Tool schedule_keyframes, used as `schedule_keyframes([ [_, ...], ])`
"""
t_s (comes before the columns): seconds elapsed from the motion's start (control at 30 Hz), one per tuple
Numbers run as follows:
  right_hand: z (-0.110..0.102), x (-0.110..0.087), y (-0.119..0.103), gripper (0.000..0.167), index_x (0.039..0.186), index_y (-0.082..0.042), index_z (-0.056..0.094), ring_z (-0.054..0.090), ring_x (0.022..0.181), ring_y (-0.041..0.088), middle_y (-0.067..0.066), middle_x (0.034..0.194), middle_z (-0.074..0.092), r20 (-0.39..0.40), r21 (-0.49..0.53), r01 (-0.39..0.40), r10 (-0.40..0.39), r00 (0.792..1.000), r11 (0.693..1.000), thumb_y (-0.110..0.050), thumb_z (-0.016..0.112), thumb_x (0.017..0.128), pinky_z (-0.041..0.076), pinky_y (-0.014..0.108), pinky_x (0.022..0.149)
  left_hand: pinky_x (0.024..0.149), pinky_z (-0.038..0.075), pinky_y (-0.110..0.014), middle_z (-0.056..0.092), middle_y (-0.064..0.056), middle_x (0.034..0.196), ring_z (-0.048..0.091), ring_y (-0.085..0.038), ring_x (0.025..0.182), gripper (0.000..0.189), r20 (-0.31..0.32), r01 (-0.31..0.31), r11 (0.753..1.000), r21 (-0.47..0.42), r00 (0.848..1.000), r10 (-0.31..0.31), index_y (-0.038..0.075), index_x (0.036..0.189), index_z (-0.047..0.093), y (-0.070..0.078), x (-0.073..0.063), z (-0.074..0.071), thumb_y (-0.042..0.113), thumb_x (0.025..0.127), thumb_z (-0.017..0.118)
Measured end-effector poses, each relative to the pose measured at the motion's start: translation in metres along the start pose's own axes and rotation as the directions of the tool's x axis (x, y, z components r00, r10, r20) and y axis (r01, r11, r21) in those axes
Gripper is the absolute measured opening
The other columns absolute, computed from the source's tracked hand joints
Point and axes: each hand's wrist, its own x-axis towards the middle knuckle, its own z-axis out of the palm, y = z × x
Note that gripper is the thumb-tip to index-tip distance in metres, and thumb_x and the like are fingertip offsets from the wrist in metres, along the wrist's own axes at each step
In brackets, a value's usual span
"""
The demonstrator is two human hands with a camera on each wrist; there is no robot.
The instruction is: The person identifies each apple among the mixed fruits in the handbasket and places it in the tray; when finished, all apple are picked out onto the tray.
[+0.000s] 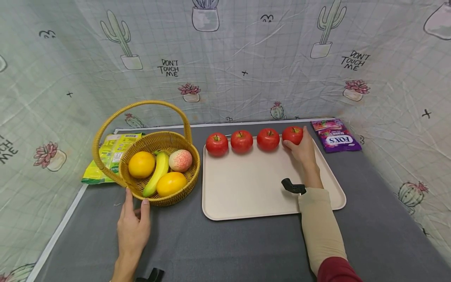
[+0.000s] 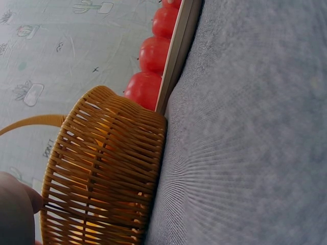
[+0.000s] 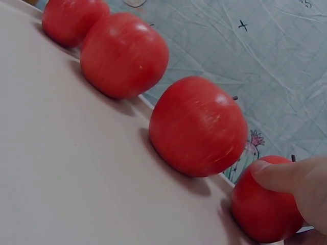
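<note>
At the tray's back right corner my right hand (image 1: 303, 149) grips a red apple (image 1: 292, 135), its thumb lying across the near side in the right wrist view. Three more red apples (image 1: 241, 141) stand in a row to its left along the back edge of the beige tray (image 1: 253, 184). My left hand (image 1: 134, 225) touches the near rim of a yellow wicker basket (image 1: 176, 199) with fingertips and thumb, the fingers fairly straight. Inside the basket lie a banana (image 1: 158, 172), a peach (image 1: 181, 160), an orange (image 1: 141, 164) and a yellow mango-like fruit (image 1: 171, 184).
A purple Fox's candy bag (image 1: 338, 137) lies right of the tray. Behind the basket's left side is a yellow-green packet (image 1: 116, 150), partly covered by it. The basket's tall handle (image 1: 151, 102) arches upward. A printed cloth (image 1: 225, 78) hangs behind the grey table (image 1: 225, 250).
</note>
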Motion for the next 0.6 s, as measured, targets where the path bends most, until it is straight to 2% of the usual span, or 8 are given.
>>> schedule_keyframes([
  [0.17, -0.007, -0.002, -0.005, 0.095, 0.162, -0.005, 0.005, 0.026, 0.150, 0.045, 0.028, 0.163, 0.019, -0.036, 0.019, -0.005, 0.006, 0.999, 1.000, -0.033, 0.066, 0.095, 0.025, 0.059, 0.121, 0.093, 0.047, -0.064, 0.041, -0.028, 0.153, 0.067, -0.046, 0.104, 0.070, 0.001, -0.006, 1.000, -0.004, 1.000, 0.006, 0.015, 0.162, 0.014, 0.001, 0.003, 0.003, 0.041, 0.105, 0.044],
  [0.43, -0.019, -0.010, -0.026, 0.087, 0.161, -0.005, 0.015, 0.022, 0.152, 0.042, 0.024, 0.165, 0.019, -0.090, 0.063, 0.077, -0.071, 0.993, 0.995, -0.034, 0.064, 0.095, 0.020, 0.058, 0.124, 0.090, 0.050, -0.061, 0.039, -0.024, 0.156, 0.065, -0.044, 0.107, 0.068, -0.038, -0.038, 0.999, -0.034, 0.999, 0.037, 0.013, 0.161, 0.019, -0.003, 0.005, 0.004, 0.036, 0.104, 0.048],
  [0.5, -0.021, -0.012, -0.032, 0.086, 0.160, -0.004, 0.017, 0.022, 0.152, 0.042, 0.024, 0.164, 0.021, -0.101, 0.058, 0.099, -0.093, 0.991, 0.993, -0.035, 0.064, 0.095, 0.020, 0.058, 0.124, 0.087, 0.057, -0.040, 0.039, -0.022, 0.157, 0.064, -0.042, 0.110, 0.068, -0.055, -0.048, 0.998, -0.040, 0.997, 0.045, 0.011, 0.160, 0.022, -0.003, 0.005, 0.003, 0.035, 0.104, 0.050],
  [0.53, -0.023, -0.014, -0.035, 0.086, 0.160, -0.004, 0.017, 0.022, 0.152, 0.041, 0.024, 0.164, 0.022, -0.102, 0.055, 0.109, -0.103, 0.989, 0.993, -0.036, 0.064, 0.095, 0.020, 0.057, 0.124, 0.085, 0.056, -0.028, 0.039, -0.022, 0.157, 0.063, -0.042, 0.112, 0.067, -0.071, -0.057, 0.997, -0.050, 0.996, 0.053, 0.010, 0.160, 0.024, -0.003, 0.005, 0.003, 0.034, 0.103, 0.052],
  [0.6, -0.025, -0.018, -0.040, 0.086, 0.160, -0.005, 0.018, 0.022, 0.152, 0.041, 0.023, 0.164, 0.022, -0.100, 0.052, 0.128, -0.122, 0.987, 0.990, -0.037, 0.064, 0.095, 0.020, 0.058, 0.124, 0.079, 0.047, -0.007, 0.039, -0.021, 0.157, 0.060, -0.040, 0.115, 0.065, -0.122, -0.080, 0.994, -0.069, 0.990, 0.071, 0.008, 0.158, 0.030, -0.002, 0.006, 0.001, 0.031, 0.102, 0.055],
])
